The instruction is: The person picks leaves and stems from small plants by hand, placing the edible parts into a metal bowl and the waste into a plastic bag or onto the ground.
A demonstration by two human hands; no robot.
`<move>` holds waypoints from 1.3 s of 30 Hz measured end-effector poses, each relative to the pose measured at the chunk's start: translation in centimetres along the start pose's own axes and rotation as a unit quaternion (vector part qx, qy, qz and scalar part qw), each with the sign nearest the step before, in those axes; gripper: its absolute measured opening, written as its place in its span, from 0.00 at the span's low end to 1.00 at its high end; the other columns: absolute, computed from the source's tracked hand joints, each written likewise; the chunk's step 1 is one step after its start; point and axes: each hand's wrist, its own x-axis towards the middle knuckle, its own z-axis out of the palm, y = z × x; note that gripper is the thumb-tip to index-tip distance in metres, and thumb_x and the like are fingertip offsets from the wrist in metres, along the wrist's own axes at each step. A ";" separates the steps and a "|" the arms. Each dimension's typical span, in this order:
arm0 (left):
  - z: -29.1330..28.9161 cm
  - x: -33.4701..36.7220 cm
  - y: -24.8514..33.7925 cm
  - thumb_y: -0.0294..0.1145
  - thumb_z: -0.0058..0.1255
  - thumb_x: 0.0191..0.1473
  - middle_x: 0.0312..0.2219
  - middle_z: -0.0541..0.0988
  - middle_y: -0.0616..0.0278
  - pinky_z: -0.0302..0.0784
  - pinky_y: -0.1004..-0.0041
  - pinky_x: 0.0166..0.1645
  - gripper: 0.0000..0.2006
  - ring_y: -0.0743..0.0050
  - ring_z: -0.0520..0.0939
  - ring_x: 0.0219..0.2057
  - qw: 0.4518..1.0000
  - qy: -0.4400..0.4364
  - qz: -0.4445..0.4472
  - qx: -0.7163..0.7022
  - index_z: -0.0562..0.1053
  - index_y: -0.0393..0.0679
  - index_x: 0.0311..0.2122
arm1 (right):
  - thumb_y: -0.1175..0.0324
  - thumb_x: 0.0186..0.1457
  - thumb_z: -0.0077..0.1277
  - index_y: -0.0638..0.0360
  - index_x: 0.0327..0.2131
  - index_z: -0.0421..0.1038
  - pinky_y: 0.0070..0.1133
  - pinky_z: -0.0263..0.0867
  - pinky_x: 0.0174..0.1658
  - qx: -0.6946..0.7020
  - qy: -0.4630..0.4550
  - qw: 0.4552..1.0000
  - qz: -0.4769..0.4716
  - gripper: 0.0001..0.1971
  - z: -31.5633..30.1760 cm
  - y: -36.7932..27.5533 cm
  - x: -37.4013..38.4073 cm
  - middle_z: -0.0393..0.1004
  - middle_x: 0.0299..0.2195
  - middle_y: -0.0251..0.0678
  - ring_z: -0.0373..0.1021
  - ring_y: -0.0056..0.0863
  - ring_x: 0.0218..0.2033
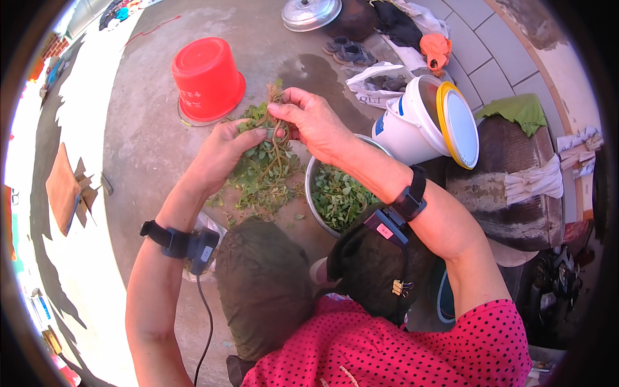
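Note:
Both my hands are raised together over the ground in front of me, pinching a bunch of leafy green stems (277,147) with brownish, root-like ends. My left hand (222,153) grips its left side, thumb pointing inward. From the right, my right hand (317,124) pinches the upper ends between thumb and fingers. Below them a loose heap of the same greens (258,193) lies on the concrete, partly hidden by the bunch. Close to the right forearm stands a round metal basin (310,193) holding picked green leaves (338,197); the forearm covers part of it.
A red bucket (207,80) stands upside down beyond my hands. To the right, a white bucket (407,129) with a yellow-rimmed lid (461,126) leans beside a white plastic bag (380,82). Farther off are dark shoes (351,51) and a metal lid (311,13). Cardboard (62,187) lies left.

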 end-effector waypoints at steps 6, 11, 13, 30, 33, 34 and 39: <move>-0.9 1.0 -1.2 0.29 0.39 0.59 0.33 0.76 0.69 0.75 0.78 0.37 0.11 0.83 0.77 0.31 0.999 0.006 0.051 0.008 0.72 0.38 0.42 | 0.67 0.57 0.52 0.57 0.36 0.68 0.13 0.64 0.30 0.024 -0.031 0.997 -0.063 0.07 1.1 -0.5 -0.4 0.69 0.28 0.26 0.66 0.14 0.26; -2.5 0.5 -1.8 0.32 0.43 0.59 0.27 0.74 0.71 0.71 0.82 0.31 0.09 0.88 0.73 0.27 0.993 0.086 0.006 -0.086 0.71 0.39 0.40 | 0.67 0.57 0.52 0.58 0.35 0.68 0.14 0.65 0.29 0.112 -0.024 0.992 -0.051 0.06 0.3 -0.9 -0.3 0.70 0.28 0.28 0.68 0.17 0.25; -1.1 -0.2 -0.8 0.33 0.44 0.59 0.27 0.74 0.71 0.71 0.83 0.32 0.10 0.89 0.73 0.27 0.995 0.048 0.006 -0.091 0.71 0.39 0.41 | 0.67 0.58 0.50 0.60 0.37 0.68 0.17 0.67 0.29 0.084 0.006 0.996 -0.004 0.08 0.0 -0.7 -0.4 0.71 0.29 0.30 0.70 0.18 0.26; -1.5 1.2 -1.8 0.28 0.46 0.57 0.32 0.78 0.67 0.74 0.79 0.34 0.11 0.84 0.77 0.29 0.995 0.095 0.030 -0.015 0.72 0.35 0.43 | 0.67 0.57 0.51 0.58 0.36 0.66 0.19 0.69 0.34 0.080 0.000 0.996 -0.038 0.08 0.6 -0.6 -0.1 0.69 0.32 0.28 0.71 0.21 0.29; -0.2 1.3 -1.2 0.27 0.45 0.57 0.32 0.78 0.67 0.75 0.80 0.34 0.09 0.84 0.77 0.29 0.993 0.057 0.064 -0.079 0.72 0.37 0.42 | 0.67 0.58 0.51 0.58 0.37 0.65 0.20 0.70 0.34 0.071 0.008 0.996 -0.046 0.08 -0.4 -0.8 -0.1 0.69 0.33 0.29 0.72 0.23 0.29; -0.1 1.1 -1.0 0.27 0.44 0.57 0.32 0.78 0.67 0.75 0.80 0.34 0.09 0.85 0.77 0.29 0.991 0.058 0.070 -0.093 0.71 0.38 0.43 | 0.68 0.58 0.50 0.59 0.38 0.65 0.21 0.70 0.35 0.073 0.018 0.996 -0.049 0.08 -0.6 -1.0 -0.1 0.69 0.33 0.30 0.72 0.24 0.30; -0.5 0.3 -0.7 0.27 0.44 0.58 0.32 0.77 0.69 0.75 0.80 0.35 0.09 0.86 0.76 0.30 0.983 0.092 0.108 -0.121 0.71 0.40 0.43 | 0.69 0.59 0.46 0.63 0.39 0.63 0.22 0.71 0.36 0.098 0.036 0.992 -0.065 0.09 -0.9 -1.0 0.3 0.70 0.35 0.35 0.74 0.29 0.35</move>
